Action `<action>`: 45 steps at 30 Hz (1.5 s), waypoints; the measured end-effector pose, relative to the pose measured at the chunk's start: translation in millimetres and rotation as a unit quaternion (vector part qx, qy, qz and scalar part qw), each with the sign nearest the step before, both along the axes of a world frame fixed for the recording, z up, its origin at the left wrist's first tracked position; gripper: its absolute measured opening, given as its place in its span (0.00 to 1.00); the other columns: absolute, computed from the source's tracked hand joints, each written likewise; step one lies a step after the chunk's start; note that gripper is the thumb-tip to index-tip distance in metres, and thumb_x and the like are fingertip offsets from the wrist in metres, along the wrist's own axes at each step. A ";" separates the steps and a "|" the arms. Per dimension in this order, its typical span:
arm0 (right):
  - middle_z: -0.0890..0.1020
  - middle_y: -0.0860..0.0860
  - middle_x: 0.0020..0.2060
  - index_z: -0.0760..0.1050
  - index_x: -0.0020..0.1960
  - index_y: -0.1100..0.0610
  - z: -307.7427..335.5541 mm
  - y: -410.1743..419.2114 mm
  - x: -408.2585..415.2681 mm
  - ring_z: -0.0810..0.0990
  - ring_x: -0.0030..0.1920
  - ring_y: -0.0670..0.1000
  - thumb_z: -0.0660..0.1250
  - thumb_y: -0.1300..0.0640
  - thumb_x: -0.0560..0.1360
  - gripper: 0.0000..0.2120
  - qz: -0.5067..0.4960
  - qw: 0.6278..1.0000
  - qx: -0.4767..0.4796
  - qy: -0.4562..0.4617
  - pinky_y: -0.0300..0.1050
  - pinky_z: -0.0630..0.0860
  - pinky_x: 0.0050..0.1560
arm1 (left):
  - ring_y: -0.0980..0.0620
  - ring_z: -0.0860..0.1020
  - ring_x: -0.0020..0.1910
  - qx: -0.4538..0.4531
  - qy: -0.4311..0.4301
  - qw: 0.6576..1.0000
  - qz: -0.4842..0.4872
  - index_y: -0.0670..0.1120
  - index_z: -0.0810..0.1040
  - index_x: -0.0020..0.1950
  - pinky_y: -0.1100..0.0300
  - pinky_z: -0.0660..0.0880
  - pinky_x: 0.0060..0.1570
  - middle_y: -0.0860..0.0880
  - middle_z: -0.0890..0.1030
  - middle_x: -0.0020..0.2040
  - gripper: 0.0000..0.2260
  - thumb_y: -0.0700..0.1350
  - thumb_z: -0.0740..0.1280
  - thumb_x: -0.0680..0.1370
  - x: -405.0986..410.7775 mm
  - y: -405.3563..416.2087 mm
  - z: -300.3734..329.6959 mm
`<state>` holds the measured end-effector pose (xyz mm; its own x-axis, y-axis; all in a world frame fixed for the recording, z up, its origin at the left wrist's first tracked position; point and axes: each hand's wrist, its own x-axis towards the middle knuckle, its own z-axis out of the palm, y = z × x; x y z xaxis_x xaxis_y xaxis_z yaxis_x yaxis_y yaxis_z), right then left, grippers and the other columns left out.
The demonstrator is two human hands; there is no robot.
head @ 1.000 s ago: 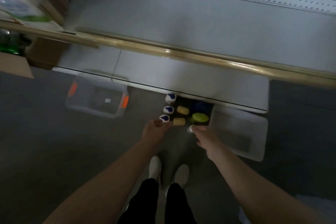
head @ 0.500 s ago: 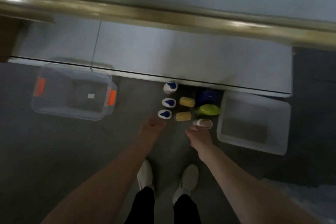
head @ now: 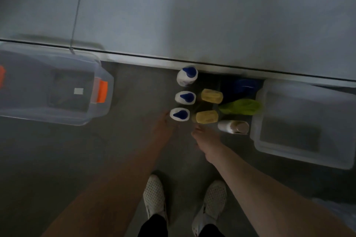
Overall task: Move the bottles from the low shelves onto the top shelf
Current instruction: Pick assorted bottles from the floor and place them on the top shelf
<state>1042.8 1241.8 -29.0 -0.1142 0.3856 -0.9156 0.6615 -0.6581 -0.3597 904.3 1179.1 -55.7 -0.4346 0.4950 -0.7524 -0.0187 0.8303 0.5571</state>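
Several bottles stand on the dark floor at the foot of the grey shelf unit [head: 192, 15]. Three white bottles with blue caps [head: 185, 97] form the left column. Two yellow bottles [head: 207, 117] stand beside them, then a blue bottle [head: 241, 87], a green bottle [head: 241, 106] and a white bottle with a tan cap [head: 233, 127]. My left hand [head: 163, 127] reaches down, fingertips just left of the nearest blue-capped bottle, holding nothing. My right hand [head: 206, 138] is empty, fingertips just below the nearest yellow bottle.
A clear bin with orange latches [head: 104, 109] sits on the floor to the left. A pale open bin [head: 258, 140] sits right of the bottles. My white shoes [head: 155, 196] stand just behind the hands.
My right hand let go of the tan-capped white bottle, which now stands on the floor, and shifted left toward the yellow bottle. The view dropped lower; the brass rail is out of frame.
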 end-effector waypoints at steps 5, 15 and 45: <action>0.79 0.50 0.61 0.73 0.67 0.47 -31.2 1.1 -6.2 0.79 0.57 0.52 0.60 0.61 0.84 0.16 -0.039 0.999 -0.018 0.022 0.56 0.74 0.68 | 0.51 0.72 0.65 0.024 0.039 0.996 -0.079 0.46 0.69 0.74 0.59 0.67 0.62 0.48 0.75 0.66 0.30 0.36 0.74 0.73 -2.7 7.4 -32.7; 0.74 0.52 0.70 0.64 0.78 0.49 -56.3 -1.9 -6.2 0.75 0.67 0.53 0.57 0.62 0.85 0.23 0.002 1.000 -0.001 0.029 0.55 0.72 0.72 | 0.42 0.67 0.72 -0.018 0.082 0.985 -0.148 0.53 0.64 0.78 0.43 0.66 0.72 0.44 0.67 0.73 0.39 0.40 0.77 0.71 -0.8 10.7 -83.4; 0.81 0.48 0.60 0.72 0.69 0.49 -83.3 -24.7 7.3 0.82 0.51 0.45 0.72 0.63 0.75 0.25 0.110 0.993 -0.034 0.036 0.39 0.76 0.43 | 0.51 0.77 0.60 0.040 -0.162 0.967 -0.195 0.43 0.70 0.72 0.67 0.74 0.53 0.46 0.77 0.65 0.22 0.41 0.69 0.79 -31.0 -10.3 -68.3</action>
